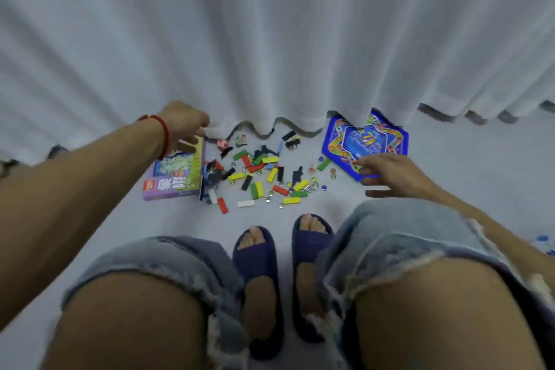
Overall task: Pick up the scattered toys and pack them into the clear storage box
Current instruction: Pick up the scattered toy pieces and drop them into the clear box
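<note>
Several small coloured blocks (264, 177) and glass marbles lie scattered on the pale floor in front of my feet. A purple toy box (177, 177) lies flat at the left of the pile. My left hand (184, 123) reaches over its far edge, fingers curled down on the top corner; whether it grips the box is unclear. A blue hexagonal game board (365, 144) lies at the right, partly under the curtain. My right hand (387, 173) hovers over its near edge with fingers spread, holding nothing. No clear storage box is in view.
A white curtain (270, 39) hangs along the far side and its hem touches the toys. My knees and dark blue slippers (258, 267) fill the lower view. A few blue bits (545, 242) lie at the right edge.
</note>
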Motion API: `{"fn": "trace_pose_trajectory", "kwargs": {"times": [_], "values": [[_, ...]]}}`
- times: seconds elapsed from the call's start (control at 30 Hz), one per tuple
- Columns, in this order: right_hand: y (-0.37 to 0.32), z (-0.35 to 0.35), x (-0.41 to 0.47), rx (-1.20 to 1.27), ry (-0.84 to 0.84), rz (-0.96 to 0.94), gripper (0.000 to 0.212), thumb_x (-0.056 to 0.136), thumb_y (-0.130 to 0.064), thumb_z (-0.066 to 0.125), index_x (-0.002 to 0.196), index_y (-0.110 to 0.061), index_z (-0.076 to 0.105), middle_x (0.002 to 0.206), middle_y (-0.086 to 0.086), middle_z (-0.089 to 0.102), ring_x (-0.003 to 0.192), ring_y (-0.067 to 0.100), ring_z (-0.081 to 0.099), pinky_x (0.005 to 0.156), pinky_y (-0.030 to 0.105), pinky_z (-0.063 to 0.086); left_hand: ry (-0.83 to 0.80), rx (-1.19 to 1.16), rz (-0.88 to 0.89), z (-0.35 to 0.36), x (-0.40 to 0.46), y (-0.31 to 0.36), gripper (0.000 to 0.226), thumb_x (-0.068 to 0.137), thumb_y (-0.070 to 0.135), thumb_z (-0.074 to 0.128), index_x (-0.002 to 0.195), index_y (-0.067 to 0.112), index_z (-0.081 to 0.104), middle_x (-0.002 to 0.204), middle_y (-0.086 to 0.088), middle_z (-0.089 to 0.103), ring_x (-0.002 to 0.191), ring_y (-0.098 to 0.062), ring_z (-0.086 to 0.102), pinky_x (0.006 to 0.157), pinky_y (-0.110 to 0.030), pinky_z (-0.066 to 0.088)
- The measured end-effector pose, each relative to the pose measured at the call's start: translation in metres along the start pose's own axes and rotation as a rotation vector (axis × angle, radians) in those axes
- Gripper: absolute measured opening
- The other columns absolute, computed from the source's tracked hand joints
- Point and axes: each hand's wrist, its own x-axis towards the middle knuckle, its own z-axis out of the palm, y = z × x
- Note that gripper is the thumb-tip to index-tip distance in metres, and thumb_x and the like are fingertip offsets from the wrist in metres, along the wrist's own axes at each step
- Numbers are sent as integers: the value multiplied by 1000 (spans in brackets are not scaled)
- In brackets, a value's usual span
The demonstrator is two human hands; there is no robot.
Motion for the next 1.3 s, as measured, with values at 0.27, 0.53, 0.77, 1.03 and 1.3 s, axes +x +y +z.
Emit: {"fn": "trace_pose_trajectory", "kwargs": {"times": [0.27,0.53,0.77,1.03,1.3], "values": [[-63,166,160,-1005,-423,-461,34,94,-36,53,125,-25,60,128,3,62,111,24,58,96,37,48,-29,221,137,68,119,-114,21,84,9,61,96,25,66,109,0,67,92,-15,63,70,-21,49],[-96,245,325,-1413,-365,-652,55,95,-36,55,146,-23,39,144,13,50,127,33,50,103,39,42,17,492,406,127,252,-118,66,79,2,62,141,14,45,152,-15,32,142,-33,27,114,-37,25],[-49,239,377,-1350,-205,-834,54,92,-29,54,143,-24,38,128,14,53,110,40,55,84,48,52,425,387,487,113,330,-141,58,77,8,56,135,8,50,131,-24,41,117,-37,43,97,-26,39],[1,279,380,-1302,-14,-929,62,98,-37,41,154,-22,19,143,15,34,120,38,42,84,50,48,367,565,469,128,341,-162,55,85,43,49,129,10,51,122,-16,53,113,-37,45,95,-40,32],[5,321,380,-1261,19,-844,53,98,-48,32,137,-14,47,138,11,43,124,35,39,88,47,41,381,713,511,149,338,-156,53,91,43,42,114,-1,60,105,-27,55,96,-42,52,84,-44,34]]}}
